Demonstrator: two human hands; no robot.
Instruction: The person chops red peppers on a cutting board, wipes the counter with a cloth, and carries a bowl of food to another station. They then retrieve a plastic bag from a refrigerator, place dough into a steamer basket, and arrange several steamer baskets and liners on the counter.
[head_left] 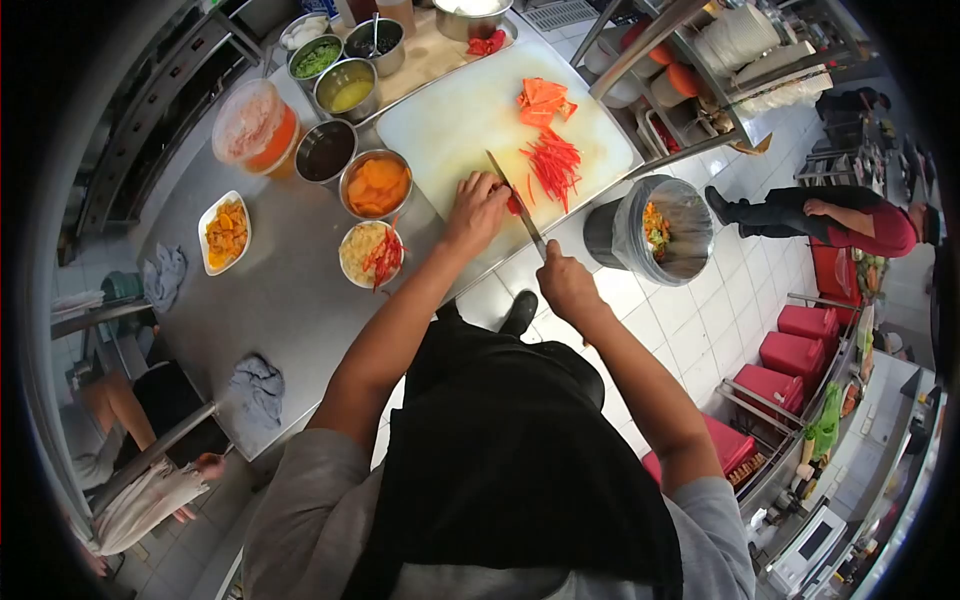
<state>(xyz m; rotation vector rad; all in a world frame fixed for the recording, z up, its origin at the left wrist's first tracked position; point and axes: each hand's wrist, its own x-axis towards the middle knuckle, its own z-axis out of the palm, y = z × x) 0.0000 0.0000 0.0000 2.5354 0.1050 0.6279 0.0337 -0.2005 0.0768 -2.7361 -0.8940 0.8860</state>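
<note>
My right hand [568, 286] is wrapped round the handle of a knife [524, 214], whose blade lies over the near edge of the white cutting board [430, 120]. Against the blade, my left hand [477, 212] holds down a small red pepper piece [513, 203] with its fingers bent together. Thin red strips [552, 165] are heaped on the board to the right of the blade. Beyond them lie orange-red pepper pieces [545, 101]. Left of my left hand is a bowl [348, 268] with chopped pale food and red strips.
Metal bowls hold orange slices [376, 186], dark sauce [326, 151] and yellow liquid [350, 91]. A plastic tub [256, 128] and white dish [225, 233] stand left. A lined bin [600, 236] is beyond the table's right edge. One person [850, 218] stands right; others are left.
</note>
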